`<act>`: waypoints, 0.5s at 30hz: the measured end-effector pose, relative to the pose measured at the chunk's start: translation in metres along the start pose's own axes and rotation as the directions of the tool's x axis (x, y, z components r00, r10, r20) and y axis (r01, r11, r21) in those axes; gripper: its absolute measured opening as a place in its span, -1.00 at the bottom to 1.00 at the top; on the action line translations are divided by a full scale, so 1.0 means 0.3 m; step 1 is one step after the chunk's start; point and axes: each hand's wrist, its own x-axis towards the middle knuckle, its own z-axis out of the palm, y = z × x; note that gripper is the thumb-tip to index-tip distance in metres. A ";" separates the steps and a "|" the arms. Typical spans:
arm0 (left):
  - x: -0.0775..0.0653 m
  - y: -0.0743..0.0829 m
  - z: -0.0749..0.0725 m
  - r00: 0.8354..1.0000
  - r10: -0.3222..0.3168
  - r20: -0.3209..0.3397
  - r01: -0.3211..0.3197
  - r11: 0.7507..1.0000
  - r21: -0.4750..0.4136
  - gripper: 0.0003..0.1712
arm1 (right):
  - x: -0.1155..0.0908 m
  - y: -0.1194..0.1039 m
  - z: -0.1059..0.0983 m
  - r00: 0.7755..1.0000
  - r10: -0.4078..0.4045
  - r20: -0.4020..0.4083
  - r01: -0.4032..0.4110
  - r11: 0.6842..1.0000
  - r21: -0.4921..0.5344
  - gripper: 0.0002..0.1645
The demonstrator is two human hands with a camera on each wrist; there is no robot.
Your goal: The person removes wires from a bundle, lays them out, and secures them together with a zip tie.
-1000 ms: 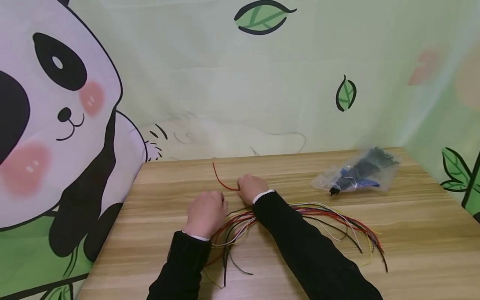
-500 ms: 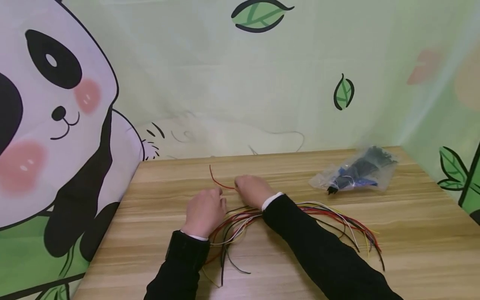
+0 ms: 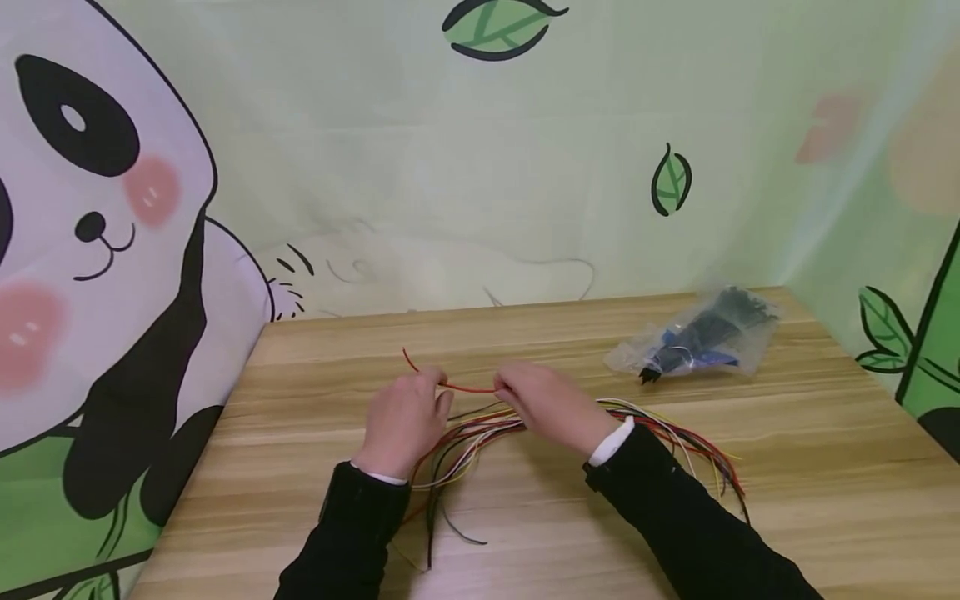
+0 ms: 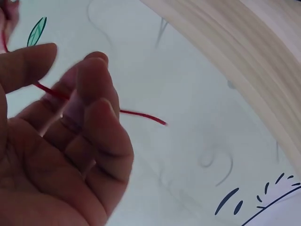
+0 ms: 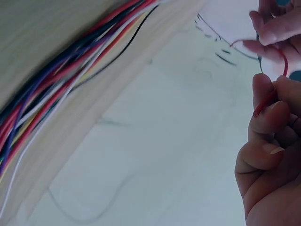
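A short red wire is stretched between my two hands, close over the far middle of the table. My right hand pinches one end between thumb and forefinger; in the right wrist view, a bit of the wire shows at its fingertips. Around the other part, my left hand has its fingers curled, and the free end sticks out beyond them. The left wrist view has that free end past the fingers, with the thumb raised beside the wire. Below both hands lies a bundle of coloured wires.
A clear plastic bag with black and blue items lies at the back right of the wooden table. Loose wire ends fan out left and right from the bundle. A cloth printed with a panda hangs behind.
My right hand has drawn away to the right, turning its wrist. My left hand has come onto the red wire, which before ran only from the right hand. The head view has shifted slightly.
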 end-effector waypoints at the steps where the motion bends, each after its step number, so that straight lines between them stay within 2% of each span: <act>1: -0.001 0.001 -0.001 1.000 0.018 0.002 -0.018 1.000 -0.010 -0.79 | -0.018 0.005 -0.011 1.000 -0.001 -0.008 0.001 1.000 -0.004 -0.91; 5: -0.002 0.012 -0.005 0.993 0.114 0.022 -0.113 0.993 -0.043 -0.80 | -0.089 0.029 -0.046 0.999 0.016 -0.052 -0.018 0.999 -0.039 -0.97; 10: 0.002 0.036 -0.005 0.972 0.236 0.014 -0.234 0.969 -0.077 -0.89 | -0.145 0.070 -0.071 0.995 0.043 -0.093 -0.051 0.995 -0.080 -0.94; 15: -0.001 0.047 -0.009 0.961 0.276 0.003 -0.275 0.958 -0.081 -0.91 | -0.169 0.092 -0.089 0.991 0.041 -0.124 -0.056 0.991 -0.124 -0.94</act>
